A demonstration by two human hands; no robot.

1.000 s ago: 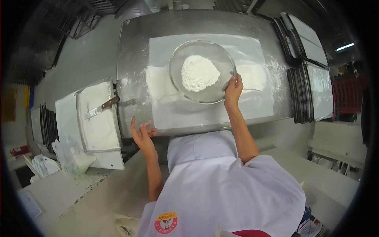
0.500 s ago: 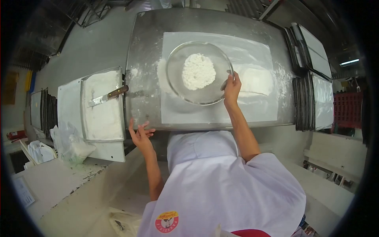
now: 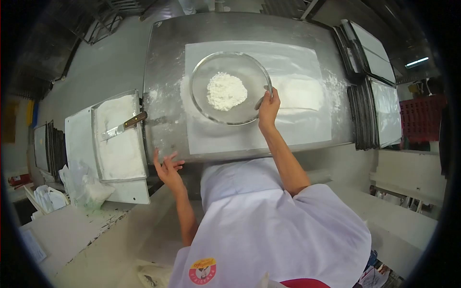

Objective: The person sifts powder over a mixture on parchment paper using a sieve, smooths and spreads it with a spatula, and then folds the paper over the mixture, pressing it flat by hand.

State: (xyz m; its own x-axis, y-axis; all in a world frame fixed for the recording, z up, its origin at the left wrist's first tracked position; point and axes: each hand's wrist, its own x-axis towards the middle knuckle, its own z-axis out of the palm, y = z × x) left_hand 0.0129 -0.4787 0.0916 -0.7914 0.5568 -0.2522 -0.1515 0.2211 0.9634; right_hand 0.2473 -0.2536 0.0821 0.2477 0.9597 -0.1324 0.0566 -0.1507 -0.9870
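The round sieve (image 3: 252,74) is over the sheet (image 3: 278,137) on the metal table (image 3: 240,30), with a mound of white powder (image 3: 226,91) inside it, near the middle of its mesh. The right hand (image 3: 269,108) is at the sieve's right side, closed around its rim by the grip there, the thumb laid towards the mesh and the forearm running back to the person's body on the near side. From above, the gap between sieve and sheet cannot be judged.

The left hand (image 3: 169,170) is apart from the sieve, to its left and nearer the person, beside the table's near edge. Its fingers are spread and loosely bent, and it holds nothing; whether a fingertip touches the edge cannot be told.

To the right of the sieve, a flat white patch (image 3: 300,93) lies on the sheet. Well to the left of the sieve, a tray (image 3: 122,181) with a white layer rests on a pale board (image 3: 74,127); a spatula (image 3: 130,123) lies across it, wooden handle towards the sieve. Far to the right of the sieve stand stacked trays (image 3: 362,117).
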